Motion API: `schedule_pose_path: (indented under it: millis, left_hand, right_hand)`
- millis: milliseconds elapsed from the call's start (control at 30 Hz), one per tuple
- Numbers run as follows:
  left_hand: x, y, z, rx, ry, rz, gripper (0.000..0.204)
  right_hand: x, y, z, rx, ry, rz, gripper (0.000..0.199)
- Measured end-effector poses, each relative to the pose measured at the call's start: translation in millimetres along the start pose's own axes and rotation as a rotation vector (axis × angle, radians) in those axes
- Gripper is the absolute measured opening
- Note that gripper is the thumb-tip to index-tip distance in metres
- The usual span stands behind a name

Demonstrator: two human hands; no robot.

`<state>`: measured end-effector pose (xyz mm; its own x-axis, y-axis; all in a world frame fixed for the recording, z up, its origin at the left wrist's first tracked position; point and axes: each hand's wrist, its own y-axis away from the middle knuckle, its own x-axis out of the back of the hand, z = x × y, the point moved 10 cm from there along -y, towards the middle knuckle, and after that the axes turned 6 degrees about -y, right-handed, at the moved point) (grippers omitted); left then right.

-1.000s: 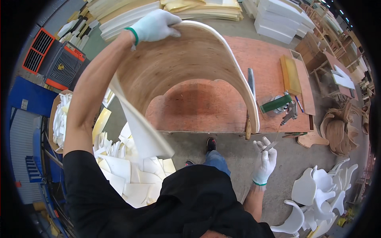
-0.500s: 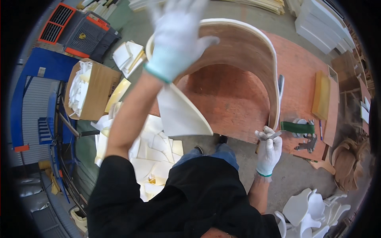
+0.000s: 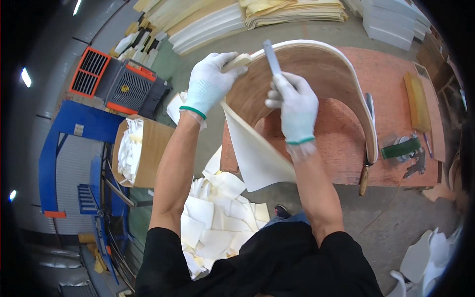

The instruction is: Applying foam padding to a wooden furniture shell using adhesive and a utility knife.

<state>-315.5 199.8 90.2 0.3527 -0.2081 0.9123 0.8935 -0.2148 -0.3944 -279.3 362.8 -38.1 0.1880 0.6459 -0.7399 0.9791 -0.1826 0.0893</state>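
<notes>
Bringing the right hand (image 3: 298, 104) up since the earlier frame, from the lower-right end of one curved plywood shell (image 3: 341, 79) to the upper centre, and closing the left hand (image 3: 210, 79) from an open spread onto its rim (image 3: 319, 43). Clasping one flat metal blade (image 3: 271, 58) in curled right fingers, aiming it upward just beside the rim, perhaps for reach. Pinching one cream foam edge (image 3: 240, 62) between left thumb and fingers, probably for steadying the shell, resting on one reddish workbench (image 3: 391, 79) at upper centre. Leaving one white foam flap (image 3: 260, 158) hanging at centre, apparently unfastened there. Counting also one wooden-handled tool (image 3: 364, 180) and one yellow foam block (image 3: 416, 101) at right, one carton (image 3: 156, 148) at left; finding the floor scraps (image 3: 213, 213) too overlapped for counting.
</notes>
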Motion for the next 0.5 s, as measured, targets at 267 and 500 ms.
schedule_pose_path:
  millis: [267,500]
  left_hand:
    - [-10,0,-37,0.194,0.235,0.01,0.034]
    - [-4,-3,-33,0.146,0.227,-0.006,0.036]
  right_hand:
    - [-31,-3,35,0.027,0.155,0.055,0.017]
    - [-51,-11,45,0.173,0.423,-0.097,0.022]
